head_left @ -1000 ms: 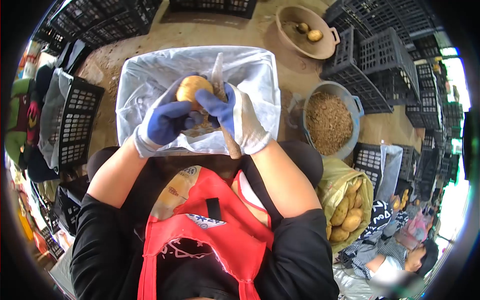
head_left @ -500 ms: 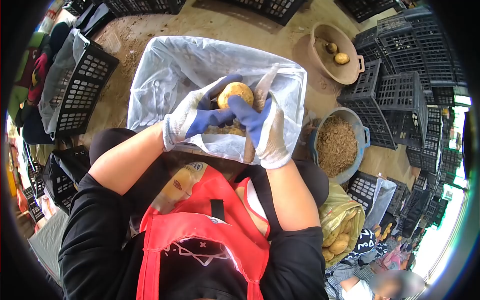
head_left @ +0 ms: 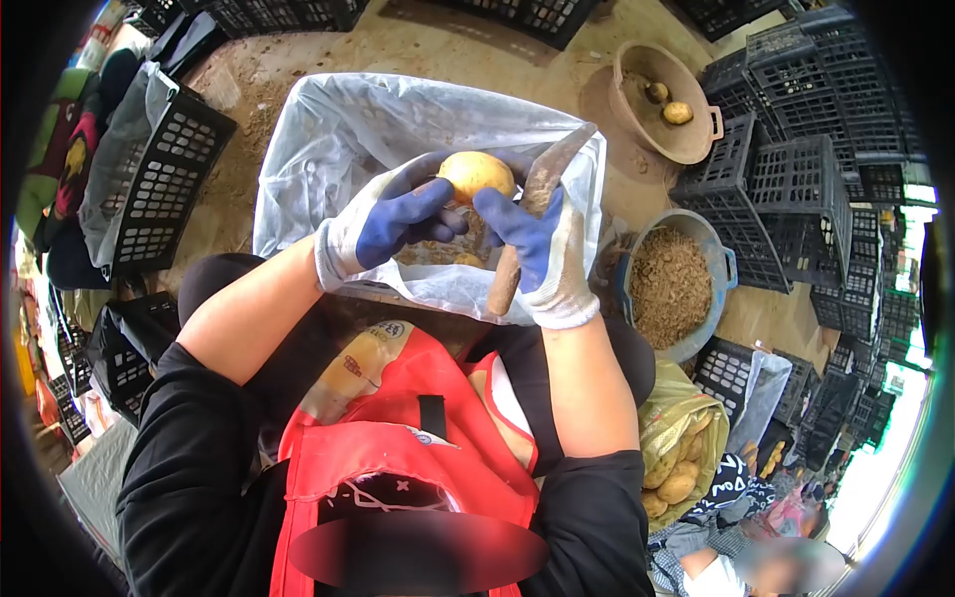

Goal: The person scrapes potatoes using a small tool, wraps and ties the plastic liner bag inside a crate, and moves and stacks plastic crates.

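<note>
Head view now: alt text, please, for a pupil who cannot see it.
A person's gloved left hand holds a potato, the gloved right hand a wooden-handled knife, above a plastic-lined bin. To the right stand a tub of brown debris and a sack of potatoes.

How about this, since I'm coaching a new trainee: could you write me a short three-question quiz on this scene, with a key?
1. Multiple choice: which hand grips the knife-like tool?
A: the person's left
B: the person's right
C: neither

2. True or false: the blue tub is filled with clear water.

3. Fill in the blank: the left hand holds a yellowish ____.

Key:
1. B, the right hand.
2. False; it holds crumbly brown material.
3. Potato.
</note>
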Motion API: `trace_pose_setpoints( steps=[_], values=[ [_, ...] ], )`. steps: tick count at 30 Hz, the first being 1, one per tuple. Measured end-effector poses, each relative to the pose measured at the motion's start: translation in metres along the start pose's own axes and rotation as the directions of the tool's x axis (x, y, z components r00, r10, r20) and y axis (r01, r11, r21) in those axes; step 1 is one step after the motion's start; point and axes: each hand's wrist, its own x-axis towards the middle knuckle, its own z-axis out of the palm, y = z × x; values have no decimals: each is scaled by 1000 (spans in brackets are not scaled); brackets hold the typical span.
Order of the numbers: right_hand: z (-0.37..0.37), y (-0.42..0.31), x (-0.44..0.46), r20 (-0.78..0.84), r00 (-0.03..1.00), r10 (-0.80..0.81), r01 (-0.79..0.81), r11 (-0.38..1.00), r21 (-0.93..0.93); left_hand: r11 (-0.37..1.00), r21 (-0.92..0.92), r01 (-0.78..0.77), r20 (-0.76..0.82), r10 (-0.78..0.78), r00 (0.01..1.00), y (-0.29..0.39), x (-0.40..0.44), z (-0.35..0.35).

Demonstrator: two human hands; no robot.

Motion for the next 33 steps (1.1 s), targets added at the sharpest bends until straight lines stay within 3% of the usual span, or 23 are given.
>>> trace_pose_setpoints(
  steps=[1, 5, 9, 11, 13, 17, 19, 26, 32, 33],
  values=[
    [-1, -3, 0, 32, 999, 21, -24, 994, 103, 994, -104, 40, 76, -32, 997, 0, 0, -3],
    [-9, -5, 0, 43, 988, 146, -149, 986, 80, 1000, -24, -13, -18, 13, 1000, 9, 2, 6],
    [0, -2, -1, -43, 989, 143, -139, 986, 90, 992, -8, -123, -54, 122, 991, 5, 1, 4],
    [3, 0, 0, -119, 991, 65, -75, 993, -86, 991, 0, -133, -45, 132, 990, 3, 1, 3],
    [0, 2, -1, -117, 988, 100, -104, 994, -29, 979, 101, -177, 15, 177, 984, -2, 2, 3],
    [3, 5, 1, -161, 972, 173, -155, 981, 121, 997, 14, -78, -49, 79, 996, 5, -1, 8],
    [-3, 9, 3, -162, 968, 193, -172, 976, 137, 999, 29, -43, 22, 42, 999, 5, -2, 5],
    [0, 7, 2, -225, 943, 246, -216, 965, 150, 998, -52, -39, -25, 38, 999, 5, -2, 12],
    [-3, 6, -7, -73, 972, 222, -229, 968, -106, 995, 18, -101, -54, 102, 993, 0, -5, 14],
    [-4, 5, -6, -57, 972, 229, -231, 972, -40, 996, 24, -91, -59, 92, 994, -1, -6, 13]
  ],
)
